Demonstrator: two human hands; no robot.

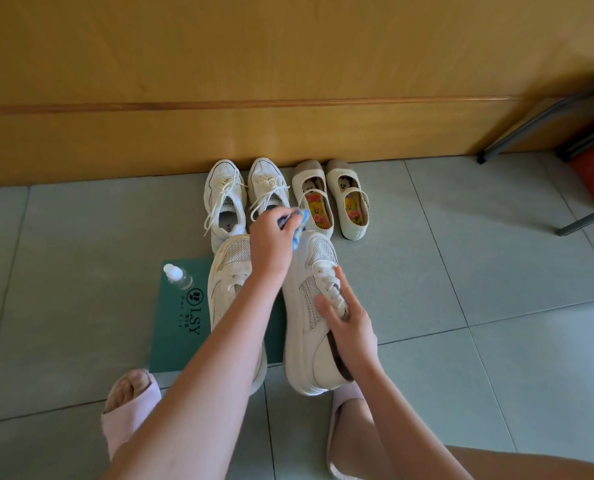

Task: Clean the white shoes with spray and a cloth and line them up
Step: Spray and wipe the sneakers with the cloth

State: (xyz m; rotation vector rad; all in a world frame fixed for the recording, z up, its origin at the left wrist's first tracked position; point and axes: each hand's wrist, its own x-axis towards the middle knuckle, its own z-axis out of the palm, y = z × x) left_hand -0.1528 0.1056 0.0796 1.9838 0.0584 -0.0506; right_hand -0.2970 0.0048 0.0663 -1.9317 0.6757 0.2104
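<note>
Indoors, a person crouches over a chunky white mesh platform sneaker (302,306), the right hand (349,327) curled round its laces and tongue while the left hand (271,247) pinches a crumpled blue cloth (300,220) at the toe. The shoe's long axis runs away from the person, toe towards the yellow wooden wall panel (288,64) (it looks rolled slightly sideways). Its twin (226,271) lies parallel just to the left on a green card sheet printed LSY (177,327), beside one small clear spray bottle with a white cap (177,277). Six shoes in all: behind stand two laced white trainers (224,199) and two cream strap flats with floral insoles (314,199), toes to the wall, on the grey tiled floor (461,271).
</note>
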